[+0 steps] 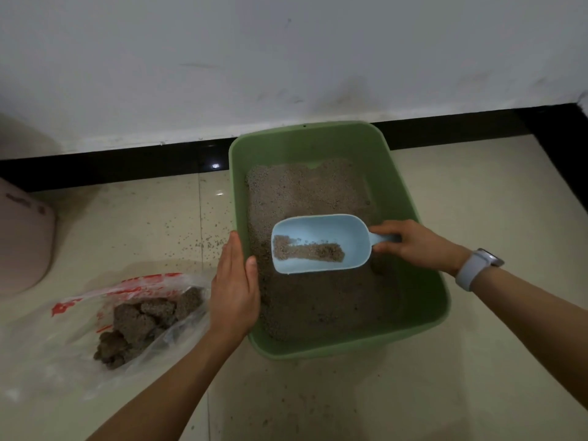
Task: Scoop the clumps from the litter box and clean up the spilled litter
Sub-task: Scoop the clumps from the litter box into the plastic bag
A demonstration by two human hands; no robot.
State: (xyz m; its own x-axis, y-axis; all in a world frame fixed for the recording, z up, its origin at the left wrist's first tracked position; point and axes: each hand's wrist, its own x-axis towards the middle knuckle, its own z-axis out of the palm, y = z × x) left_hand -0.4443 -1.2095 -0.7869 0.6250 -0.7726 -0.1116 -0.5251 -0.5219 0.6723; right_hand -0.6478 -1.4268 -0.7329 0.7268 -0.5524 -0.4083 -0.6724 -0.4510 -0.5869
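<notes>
Left hand [234, 292] flat against box [410, 198] left rim, fingers straight, thumb over edge. Green box on floor [477, 377], grey-brown litter [305, 198] inside. Right hand [410, 245] grips scoop [321, 241] handle; pale blue scoop hangs over litter, thin strip of grains inside. Left: bag [95, 316] with dark clumps [143, 323]. Spilled grains [203, 241] on tile beyond.

- The green litter box [423, 237] is looking like smooth plastic.
- The blue scoop [321, 227] is looking like smooth, dull plastic.
- The litter [305, 192] is looking rough and grainy.
- The bag [57, 342] is looking thin, clear and crinkly.
- The floor [477, 192] is shining like tile.
</notes>
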